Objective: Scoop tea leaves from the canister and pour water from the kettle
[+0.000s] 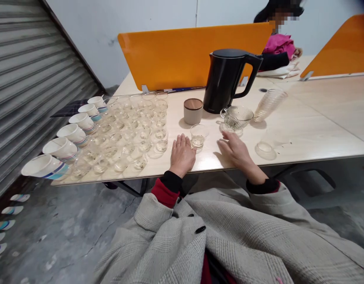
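Note:
My left hand (182, 154) lies palm down with its fingers stretched out, near the table's front edge. Just right of it stands a clear plastic cup (197, 139) with small dark bits at its bottom; the thumb is close to its base, and I cannot tell if they touch. My right hand (235, 150) has its fingers extended and holds nothing visible. Its fingertips are nearest to a ribbed glass cup (237, 117) with a handle, which has dark bits inside and a thin utensil across its rim. Another clear plastic cup (265, 150) is to the right.
Many clear cups (129, 134) with dark bits fill the left side, beside a row of white paper cups (61, 148). Behind stand a black kettle (221, 81), a grey canister (193, 114) and leaning stacked cups (270, 104). An orange divider (176, 55) separates a person beyond.

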`<state>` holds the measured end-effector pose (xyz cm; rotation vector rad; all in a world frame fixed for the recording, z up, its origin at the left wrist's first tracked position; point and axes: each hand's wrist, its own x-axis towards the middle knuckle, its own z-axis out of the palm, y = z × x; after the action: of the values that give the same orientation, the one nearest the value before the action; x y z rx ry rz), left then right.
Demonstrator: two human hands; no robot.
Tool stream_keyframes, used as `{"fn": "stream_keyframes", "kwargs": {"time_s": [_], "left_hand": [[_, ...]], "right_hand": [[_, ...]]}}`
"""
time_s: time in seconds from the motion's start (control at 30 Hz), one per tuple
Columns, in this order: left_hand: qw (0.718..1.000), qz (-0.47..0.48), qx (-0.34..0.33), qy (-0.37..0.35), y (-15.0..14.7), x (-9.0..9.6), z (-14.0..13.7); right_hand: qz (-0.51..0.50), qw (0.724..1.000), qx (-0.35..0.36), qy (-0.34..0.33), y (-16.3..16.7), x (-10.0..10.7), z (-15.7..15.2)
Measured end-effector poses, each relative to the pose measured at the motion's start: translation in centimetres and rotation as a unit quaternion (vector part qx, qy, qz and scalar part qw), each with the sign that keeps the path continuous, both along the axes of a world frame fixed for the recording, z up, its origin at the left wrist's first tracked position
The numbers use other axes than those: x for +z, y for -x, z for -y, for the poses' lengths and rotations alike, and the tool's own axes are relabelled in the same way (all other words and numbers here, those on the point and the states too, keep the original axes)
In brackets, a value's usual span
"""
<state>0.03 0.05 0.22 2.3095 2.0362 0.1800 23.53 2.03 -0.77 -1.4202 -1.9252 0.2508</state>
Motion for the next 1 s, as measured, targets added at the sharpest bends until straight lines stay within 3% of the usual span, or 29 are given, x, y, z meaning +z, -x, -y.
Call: {"fn": "stream_keyframes", "kwargs": {"time_s": [0.13,0.23,0.57,1.0], "left_hand": [[1.0,-0.009,0.004,0.003,-0.1,0.1,0.1],[1.0,-0.013,0.008,0.003,-0.2,0.1,0.1],[1.0,-0.015,0.009,0.016,-0.2,0.2,0.1],[1.0,-0.02,0.012,0.012,-0.2,0.3,0.0]], "right_hand": [[0.206,0.974,0.058,0.071,1.4,-0.4,-1.9],[0.263,0.959,0.061,0.085,2.0,-0.5,-2.2],[0.268,0.958,0.067,0.079,1.8,-1.5,-2.4],[0.28,0.952,0.055,0.107,2.7,-0.5,-2.3]]}}
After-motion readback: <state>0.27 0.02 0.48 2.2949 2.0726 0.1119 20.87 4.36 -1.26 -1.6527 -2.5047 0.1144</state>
